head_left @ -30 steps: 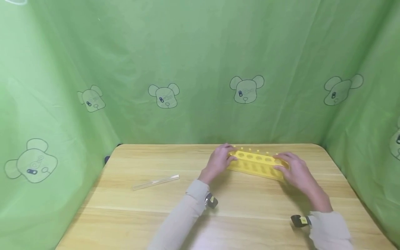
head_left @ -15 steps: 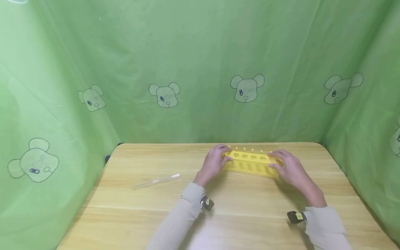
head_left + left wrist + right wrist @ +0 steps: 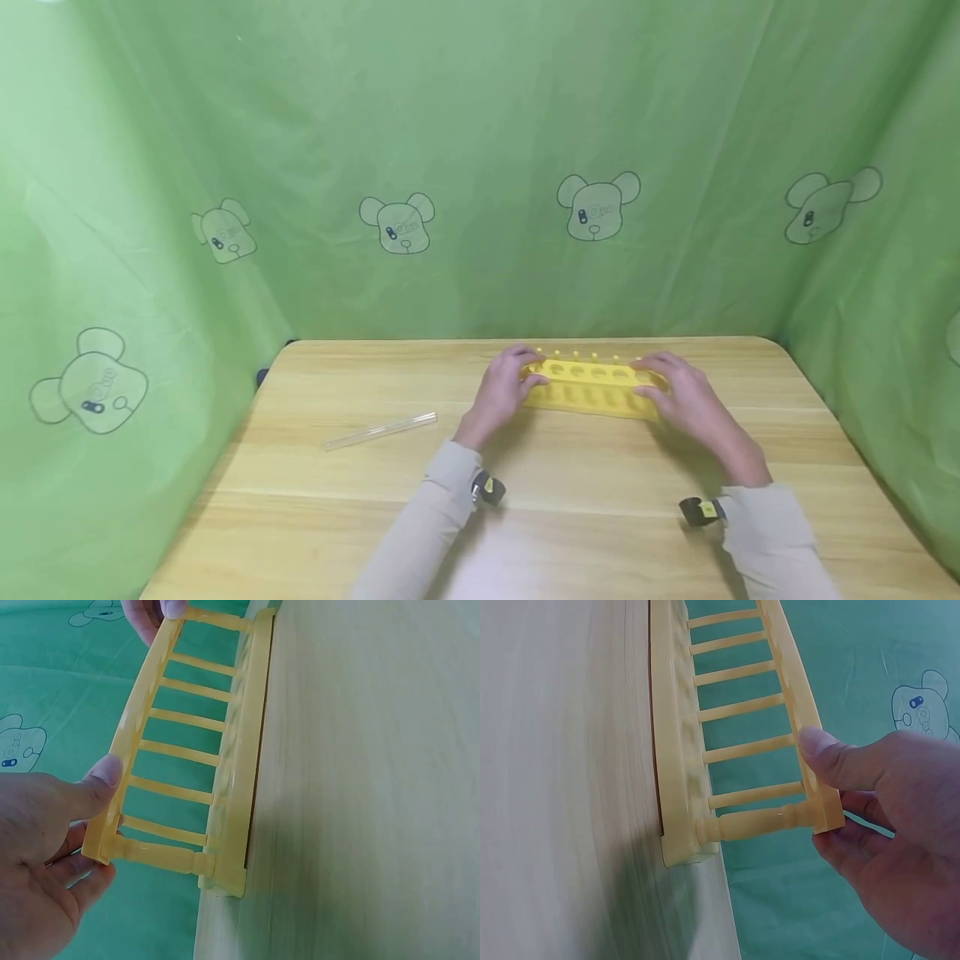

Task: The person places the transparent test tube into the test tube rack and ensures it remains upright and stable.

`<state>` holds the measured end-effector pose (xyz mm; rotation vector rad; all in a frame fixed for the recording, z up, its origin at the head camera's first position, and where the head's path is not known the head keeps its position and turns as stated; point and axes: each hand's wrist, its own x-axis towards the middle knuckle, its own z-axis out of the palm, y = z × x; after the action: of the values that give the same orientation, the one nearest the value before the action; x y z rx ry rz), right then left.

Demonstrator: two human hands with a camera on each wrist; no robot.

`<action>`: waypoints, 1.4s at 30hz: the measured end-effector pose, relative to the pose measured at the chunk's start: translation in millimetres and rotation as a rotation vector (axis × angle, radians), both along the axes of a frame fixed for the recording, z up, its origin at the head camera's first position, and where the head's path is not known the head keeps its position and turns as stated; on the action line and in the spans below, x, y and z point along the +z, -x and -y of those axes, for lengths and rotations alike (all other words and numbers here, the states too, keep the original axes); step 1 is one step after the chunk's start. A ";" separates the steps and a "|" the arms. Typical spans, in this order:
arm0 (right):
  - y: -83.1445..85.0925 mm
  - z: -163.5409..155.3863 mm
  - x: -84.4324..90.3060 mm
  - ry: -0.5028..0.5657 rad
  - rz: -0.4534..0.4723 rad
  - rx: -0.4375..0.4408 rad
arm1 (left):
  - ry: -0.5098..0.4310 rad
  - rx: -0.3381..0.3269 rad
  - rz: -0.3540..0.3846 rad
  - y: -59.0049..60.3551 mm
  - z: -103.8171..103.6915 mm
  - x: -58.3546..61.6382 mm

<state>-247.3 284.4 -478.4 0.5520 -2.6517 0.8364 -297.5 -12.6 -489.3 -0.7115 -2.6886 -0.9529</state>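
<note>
A yellow test tube rack (image 3: 588, 392) stands upright near the back of the table, a row of round holes along its top plate and pegs behind. My left hand (image 3: 504, 383) grips the left end of that top plate; in the left wrist view its thumb (image 3: 105, 774) lies on the near edge, with fingers beneath. At the opposite end my right hand (image 3: 686, 400) pinches the plate the same way, its thumb (image 3: 821, 742) on the near edge. Left of the rack, a clear glass tube (image 3: 381, 432) lies on the table, touched by neither hand.
The wooden table (image 3: 585, 542) has rounded back corners. Green curtains (image 3: 480, 283) printed with bear heads hang behind it and on both sides. A dark wrist camera (image 3: 487, 489) is strapped to the left wrist, another camera (image 3: 701, 511) to the right.
Both hands and the rack have shifted to the left, and the rack is turned slightly straighter to the table's back edge. The glass tube stays in its place on the table.
</note>
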 end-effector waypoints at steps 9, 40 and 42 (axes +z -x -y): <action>1.6 8.6 1.9 0.005 0.037 0.009 | -0.019 0.006 -0.008 -3.3 10.1 -0.5; 5.1 38.6 2.6 0.048 0.100 0.034 | -0.112 0.010 -0.003 -15.2 44.9 -1.5; 5.3 42.2 2.3 0.058 0.109 0.037 | -0.123 0.006 -0.005 -15.4 49.1 -1.7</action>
<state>-252.7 242.2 -476.1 0.5572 -2.7121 0.9772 -282.0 -61.6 -491.0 -0.6790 -2.5994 -1.1024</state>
